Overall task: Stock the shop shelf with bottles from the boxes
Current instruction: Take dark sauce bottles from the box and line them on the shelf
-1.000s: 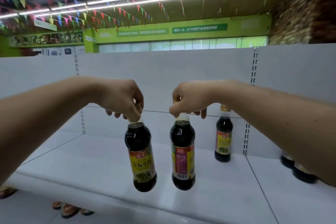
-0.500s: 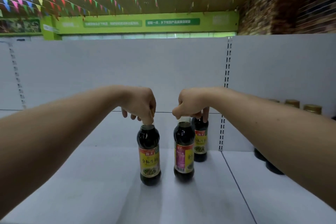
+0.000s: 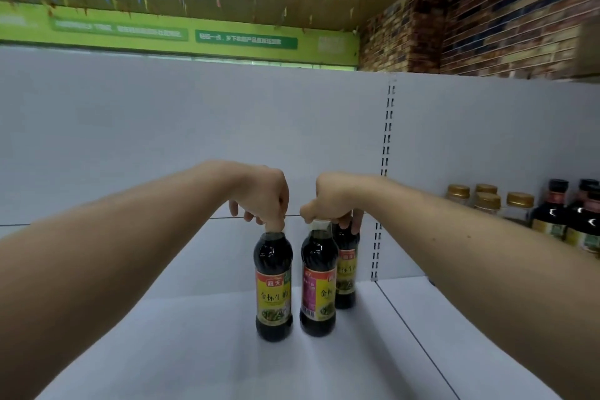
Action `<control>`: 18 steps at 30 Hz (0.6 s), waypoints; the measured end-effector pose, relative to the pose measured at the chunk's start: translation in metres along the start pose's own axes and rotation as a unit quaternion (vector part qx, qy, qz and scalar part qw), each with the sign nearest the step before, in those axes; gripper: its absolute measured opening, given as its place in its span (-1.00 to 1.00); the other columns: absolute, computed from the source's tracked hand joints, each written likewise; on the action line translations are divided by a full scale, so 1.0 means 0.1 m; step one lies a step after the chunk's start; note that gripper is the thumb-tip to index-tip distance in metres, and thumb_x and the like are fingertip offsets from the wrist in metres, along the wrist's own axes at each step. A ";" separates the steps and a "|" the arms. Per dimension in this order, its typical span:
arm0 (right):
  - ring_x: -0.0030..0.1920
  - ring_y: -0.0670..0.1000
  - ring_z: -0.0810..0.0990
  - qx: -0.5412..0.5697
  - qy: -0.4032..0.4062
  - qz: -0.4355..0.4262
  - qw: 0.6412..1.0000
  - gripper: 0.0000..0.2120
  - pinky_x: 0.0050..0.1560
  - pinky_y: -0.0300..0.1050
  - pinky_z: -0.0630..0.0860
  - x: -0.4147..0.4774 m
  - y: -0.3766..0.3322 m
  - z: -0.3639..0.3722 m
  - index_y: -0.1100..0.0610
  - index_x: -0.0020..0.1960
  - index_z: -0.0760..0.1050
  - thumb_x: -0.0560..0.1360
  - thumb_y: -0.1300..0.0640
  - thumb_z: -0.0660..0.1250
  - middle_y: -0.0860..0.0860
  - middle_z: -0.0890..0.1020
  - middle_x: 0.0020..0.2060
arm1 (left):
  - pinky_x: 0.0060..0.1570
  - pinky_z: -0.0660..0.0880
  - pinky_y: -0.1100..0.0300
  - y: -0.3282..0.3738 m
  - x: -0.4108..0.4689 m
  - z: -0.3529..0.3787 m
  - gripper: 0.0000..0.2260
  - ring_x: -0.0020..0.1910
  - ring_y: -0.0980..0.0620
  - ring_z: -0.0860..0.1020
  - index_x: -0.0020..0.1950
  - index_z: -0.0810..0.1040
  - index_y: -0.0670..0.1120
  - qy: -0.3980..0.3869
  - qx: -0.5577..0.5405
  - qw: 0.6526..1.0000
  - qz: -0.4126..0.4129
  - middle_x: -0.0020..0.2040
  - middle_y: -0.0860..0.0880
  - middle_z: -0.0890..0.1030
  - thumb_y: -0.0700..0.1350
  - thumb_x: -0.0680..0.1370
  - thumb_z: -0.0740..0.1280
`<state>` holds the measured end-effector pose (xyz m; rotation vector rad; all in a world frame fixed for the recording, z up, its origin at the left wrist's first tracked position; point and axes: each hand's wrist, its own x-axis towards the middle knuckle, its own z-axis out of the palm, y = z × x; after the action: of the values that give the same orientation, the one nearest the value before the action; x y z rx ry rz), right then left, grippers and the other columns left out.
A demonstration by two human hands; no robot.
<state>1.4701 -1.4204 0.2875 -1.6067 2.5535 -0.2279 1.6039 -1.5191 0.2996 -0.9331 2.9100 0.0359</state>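
Observation:
Two dark soy sauce bottles stand upright on the white shelf (image 3: 227,360), side by side. My left hand (image 3: 263,195) pinches the cap of the left bottle (image 3: 273,289), which shows a yellow label. My right hand (image 3: 331,201) grips the top of the right bottle (image 3: 318,292), whose label is purple and yellow. A third dark bottle (image 3: 346,273) stands just behind the right one, near the shelf's back panel; its cap is hidden behind my right fingers.
On the neighbouring shelf section (image 3: 470,351) to the right stand several gold-capped jars (image 3: 487,201) and dark bottles (image 3: 552,214). A slotted upright (image 3: 384,178) divides the two back panels. A brick wall (image 3: 487,16) rises behind the shelving.
Both hands carried the two bottles forward and down from mid-air onto the shelf. They now stand in front of the third bottle, with my hands still on their tops.

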 end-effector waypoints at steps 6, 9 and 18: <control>-0.29 0.18 0.74 0.002 0.030 0.023 0.999 -0.57 -0.23 0.12 0.72 0.11 -0.04 0.06 0.27 -0.12 0.53 0.52 -0.13 0.45 0.17 0.67 -0.29 | -0.29 0.65 0.15 -0.09 0.15 -0.02 -0.81 -0.27 0.03 0.63 0.01 0.67 -0.04 -0.007 -0.014 1.000 0.012 -0.18 -0.02 0.67 -0.07 0.41 0.49; -0.31 0.13 0.74 0.009 -0.002 0.020 1.000 -0.56 -0.26 0.12 0.72 0.06 -0.03 -0.02 0.28 -0.09 0.57 0.47 -0.12 0.52 0.16 0.71 -0.27 | -0.30 0.64 0.15 -0.09 0.17 -0.01 -0.77 -0.25 0.01 0.62 0.06 0.66 -0.06 -0.004 -0.018 1.000 0.011 -0.21 -0.02 0.64 -0.13 0.42 0.48; -0.18 0.13 0.77 -0.019 -0.044 -0.016 0.999 -0.62 -0.24 0.06 0.72 0.04 0.04 -0.15 0.20 0.16 0.57 0.45 0.06 0.59 0.15 0.73 -0.12 | -0.20 0.71 0.04 -0.17 0.14 0.05 -0.72 -0.15 -0.01 0.68 0.14 0.63 -0.03 -0.003 -0.048 0.999 0.001 -0.05 -0.04 0.66 -0.08 0.45 0.52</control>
<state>1.4626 -1.4216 0.3011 -1.6340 2.4829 -0.1083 1.6026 -1.5405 0.2939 -0.9423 2.9260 0.1811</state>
